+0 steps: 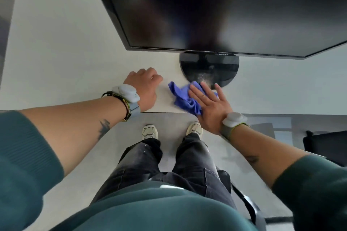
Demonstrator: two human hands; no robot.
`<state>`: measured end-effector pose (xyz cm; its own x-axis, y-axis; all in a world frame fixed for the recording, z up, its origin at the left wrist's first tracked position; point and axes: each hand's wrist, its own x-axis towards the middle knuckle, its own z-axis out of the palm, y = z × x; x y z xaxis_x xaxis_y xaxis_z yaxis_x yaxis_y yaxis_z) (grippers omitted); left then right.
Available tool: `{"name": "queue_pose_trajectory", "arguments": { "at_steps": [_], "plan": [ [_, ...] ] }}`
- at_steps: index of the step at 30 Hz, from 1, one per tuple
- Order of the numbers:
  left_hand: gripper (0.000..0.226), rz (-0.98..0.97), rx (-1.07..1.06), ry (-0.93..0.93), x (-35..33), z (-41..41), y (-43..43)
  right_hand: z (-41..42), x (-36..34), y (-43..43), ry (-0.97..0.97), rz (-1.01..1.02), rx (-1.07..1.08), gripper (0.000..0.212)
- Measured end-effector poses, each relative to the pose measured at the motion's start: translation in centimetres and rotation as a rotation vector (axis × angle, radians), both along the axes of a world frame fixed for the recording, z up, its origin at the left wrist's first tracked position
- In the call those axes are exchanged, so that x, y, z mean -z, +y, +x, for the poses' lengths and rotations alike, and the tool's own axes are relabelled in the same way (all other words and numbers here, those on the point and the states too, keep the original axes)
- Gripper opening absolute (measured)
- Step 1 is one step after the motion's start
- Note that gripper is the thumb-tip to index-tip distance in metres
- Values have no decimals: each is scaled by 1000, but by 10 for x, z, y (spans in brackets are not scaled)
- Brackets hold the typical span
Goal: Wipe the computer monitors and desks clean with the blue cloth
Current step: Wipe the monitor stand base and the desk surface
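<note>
The blue cloth (181, 97) lies bunched on the white counter (65, 52), just in front of the round black stand base (208, 67) of the monitor (216, 5); its far corner touches the near rim of that base, and its near end reaches the counter's front edge. The right hand (212, 107) lies flat on the cloth's right half – fingers straight and spread, palm down, pressing rather than gripping; its fingertips (203, 85) reach over the near rim of the base, where a pale dusty patch shows on the glossy black. The right forearm comes in from the lower right, the wrist past the counter's front edge. The left hand (144, 86) rests on the counter to the left of the base, apart from the cloth – fingers curled under into a loose fist, holding nothing; its forearm runs in from the left, sleeve pushed up. Each wrist carries a grey band.
</note>
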<state>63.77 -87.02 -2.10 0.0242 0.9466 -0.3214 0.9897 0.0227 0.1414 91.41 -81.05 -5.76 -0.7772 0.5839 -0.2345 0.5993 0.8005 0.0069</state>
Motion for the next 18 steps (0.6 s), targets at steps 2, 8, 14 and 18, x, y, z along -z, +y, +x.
{"name": "queue_pose_trajectory", "arguments": {
  "at_steps": [2, 8, 14, 18],
  "plan": [
    [39, -19, 21, -2, 0, 7, 2, 57, -2, 1, 17, -68, 79, 73],
    [33, -75, 118, -58, 0, 77, 29, 84, -2, 42, 112, -141, 656, 64],
    [27, 40, 229, -74, 3, 184, 73, 173, 2, 128, -24, -48, 357, 74],
    [36, 82, 125, -6, -2, 241, 102, 189, -18, 173, -25, -104, 309, 69]
  ]
}}
